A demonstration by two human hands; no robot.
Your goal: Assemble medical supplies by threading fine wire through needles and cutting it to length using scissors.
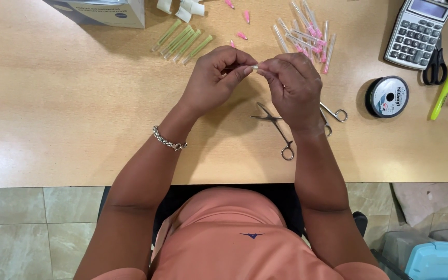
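My left hand (214, 78) and right hand (291, 83) each pinch tight, fingertip grip, one small pale plastic needle cap (255, 67) above the wooden desk (68, 119); five green capped needles (181, 42), two steel forceps (278, 127) nearby.

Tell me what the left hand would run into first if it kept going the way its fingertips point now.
The left hand points toward the right hand, and both pinch a small pale piece between them. So it would meet that piece and the right fingertips at once; they already touch or nearly so. Depth is hard to judge from above.
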